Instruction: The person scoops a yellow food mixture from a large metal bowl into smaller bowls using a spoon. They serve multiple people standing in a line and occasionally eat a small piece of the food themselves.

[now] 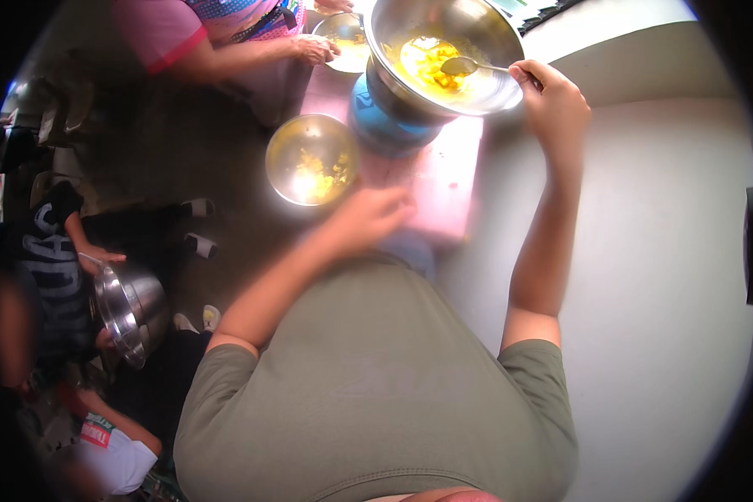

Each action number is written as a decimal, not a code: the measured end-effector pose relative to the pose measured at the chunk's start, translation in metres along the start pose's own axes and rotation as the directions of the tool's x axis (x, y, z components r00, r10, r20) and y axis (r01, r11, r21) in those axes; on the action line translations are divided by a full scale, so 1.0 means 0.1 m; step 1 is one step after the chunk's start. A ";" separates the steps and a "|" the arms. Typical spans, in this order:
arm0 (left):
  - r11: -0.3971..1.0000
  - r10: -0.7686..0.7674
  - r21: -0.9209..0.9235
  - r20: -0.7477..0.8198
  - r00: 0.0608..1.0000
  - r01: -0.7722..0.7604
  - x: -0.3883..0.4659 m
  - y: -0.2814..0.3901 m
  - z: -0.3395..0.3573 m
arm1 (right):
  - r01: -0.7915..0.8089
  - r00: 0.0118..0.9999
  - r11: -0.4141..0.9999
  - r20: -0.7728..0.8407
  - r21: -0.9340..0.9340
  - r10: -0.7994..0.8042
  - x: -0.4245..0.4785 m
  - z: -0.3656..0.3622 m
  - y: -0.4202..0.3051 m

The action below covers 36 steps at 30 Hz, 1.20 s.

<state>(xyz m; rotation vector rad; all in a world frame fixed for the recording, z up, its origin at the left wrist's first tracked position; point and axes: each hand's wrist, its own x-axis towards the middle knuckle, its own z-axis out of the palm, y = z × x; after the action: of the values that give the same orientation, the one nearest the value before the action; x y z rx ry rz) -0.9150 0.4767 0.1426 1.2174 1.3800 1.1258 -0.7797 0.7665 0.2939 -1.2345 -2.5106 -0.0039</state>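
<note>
My right hand [549, 94] grips the handle of a metal spoon [461, 66]. The spoon's bowl rests among yellow chunks [436, 59] and glossy yellow liquid inside a large stainless steel bowl [389, 28]. That bowl is tilted towards me, above a round blue object [392, 135] on a pink tabletop [452, 169]. Motion blurs my left hand [379, 213], which is low in front of my body with its fingers bent. Close to it, at the table's left side, is a smaller steel bowl [288, 147] with yellow bits inside; whether the hand touches it is unclear.
Across the table, another person's hand [317, 49] is at the rim of a metal bowl [342, 25] holding yellow food. At left, a person in black holds a large steel bowl [144, 292]. A pale wall [652, 263] runs along my right.
</note>
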 end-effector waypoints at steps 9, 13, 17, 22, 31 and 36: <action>1.000 0.015 0.010 0.015 1.000 -0.015 -0.13 0.13 -0.18 | 0.006 0.997 0.998 -0.082 -0.069 -0.012 0.23 0.01 -0.21; 1.000 -0.024 -0.002 0.029 0.999 0.024 -0.07 0.13 -0.25 | 0.058 0.998 0.989 -0.028 -0.133 -0.063 0.36 0.17 -0.24; 1.000 -0.021 0.012 0.009 1.000 0.021 0.12 0.04 -0.18 | 0.037 0.995 0.996 -0.091 -0.080 -0.044 0.45 0.24 -0.01; 0.999 -0.053 0.011 0.029 0.998 0.053 0.36 -0.06 -0.08 | 0.192 0.967 0.964 -0.132 -0.181 -0.218 0.52 0.53 0.23; 0.998 -0.057 0.013 0.031 0.998 0.056 1.09 0.11 -0.10 | 0.260 0.940 0.954 -0.188 -0.151 -0.286 1.19 0.63 0.56; 0.999 -0.045 0.008 0.003 0.999 0.045 1.39 0.14 -0.09 | 0.190 0.959 0.969 -0.180 -0.156 -0.217 1.41 0.58 0.83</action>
<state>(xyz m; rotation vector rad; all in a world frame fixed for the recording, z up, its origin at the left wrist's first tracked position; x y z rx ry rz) -0.9306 0.6155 0.1472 1.1871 1.4040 1.0875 -0.8124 0.9354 0.2696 -0.9647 -2.4839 -0.3373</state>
